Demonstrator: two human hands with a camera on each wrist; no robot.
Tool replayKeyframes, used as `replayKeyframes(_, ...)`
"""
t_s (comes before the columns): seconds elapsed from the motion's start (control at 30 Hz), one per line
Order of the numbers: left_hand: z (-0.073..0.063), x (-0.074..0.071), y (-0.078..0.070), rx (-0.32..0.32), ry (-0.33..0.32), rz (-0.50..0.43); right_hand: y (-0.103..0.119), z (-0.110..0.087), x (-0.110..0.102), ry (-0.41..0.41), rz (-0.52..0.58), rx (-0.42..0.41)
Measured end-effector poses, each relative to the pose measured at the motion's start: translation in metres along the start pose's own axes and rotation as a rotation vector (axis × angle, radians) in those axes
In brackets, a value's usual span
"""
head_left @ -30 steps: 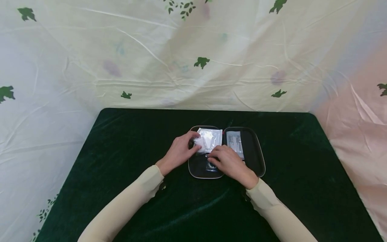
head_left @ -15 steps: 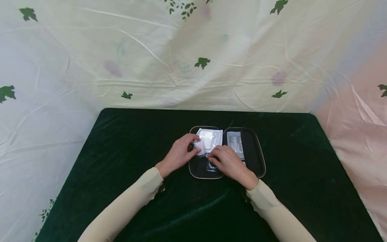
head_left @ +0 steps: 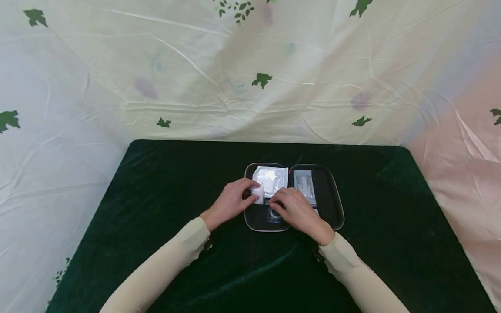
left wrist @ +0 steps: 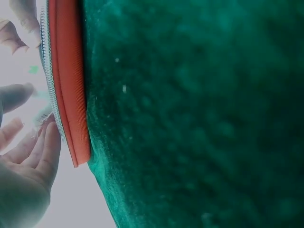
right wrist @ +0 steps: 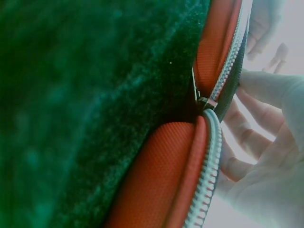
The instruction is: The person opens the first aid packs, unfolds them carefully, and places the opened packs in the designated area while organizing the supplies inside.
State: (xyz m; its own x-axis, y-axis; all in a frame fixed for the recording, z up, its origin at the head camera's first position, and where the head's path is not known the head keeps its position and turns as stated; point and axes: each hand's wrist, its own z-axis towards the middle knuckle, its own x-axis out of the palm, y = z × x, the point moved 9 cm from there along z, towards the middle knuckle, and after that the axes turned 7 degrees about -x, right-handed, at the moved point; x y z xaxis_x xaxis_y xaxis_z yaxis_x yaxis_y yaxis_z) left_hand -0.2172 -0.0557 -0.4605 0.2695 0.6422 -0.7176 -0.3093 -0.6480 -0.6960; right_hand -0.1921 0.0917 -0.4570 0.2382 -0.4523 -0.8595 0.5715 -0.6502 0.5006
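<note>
An unfolded zip case (head_left: 256, 219) with dark insides lies on the table. In its left half, my left hand (head_left: 231, 199) pinches a small white packet (head_left: 257, 194) between thumb and fingers. Beside it lies a larger shiny white packet (head_left: 274, 177). My right hand (head_left: 295, 209) reaches over the middle of the case, fingers bent close to that packet's lower edge; whether they grip anything is hidden. Below them is a clear packet with a dark ring-like thing (head_left: 275, 215). The left wrist view catches my left hand (left wrist: 28, 171) behind the case's orange side (left wrist: 69, 85).
The right half of the case (head_left: 329, 193) holds a grey printed packet (head_left: 304, 184). In the right wrist view, a zipper pull (right wrist: 206, 102) sits at the case's edge. Dark green cloth (head_left: 176, 174) covers the table, and a pale patterned curtain (head_left: 305, 100) hangs behind.
My left hand has drawn the small white packet down and slightly toward me, off more of the shiny packet. My right hand has stayed in place.
</note>
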Motion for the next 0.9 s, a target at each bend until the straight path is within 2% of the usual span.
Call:
replayKeyframes(0.33,0.0020,0.0016,-0.0002,-0.017,0.055,0.123,0.0001,0.0017,0.0011,-0.006,0.000,-0.003)
replayKeyframes(0.53,0.0005,0.0025,-0.0037,0.016,0.046,0.213,-0.0015,0.0032,0.0022,-0.008,-0.009,0.007)
replayKeyframes(0.7,-0.0003,0.0050,-0.0064,0.052,0.054,0.231,-0.0023,0.0038,0.0019,-0.008,-0.016,0.041)
replayKeyframes(0.9,-0.0030,0.0061,-0.0044,0.053,0.062,0.238,-0.0022,0.0048,0.0024,-0.012,-0.019,0.050)
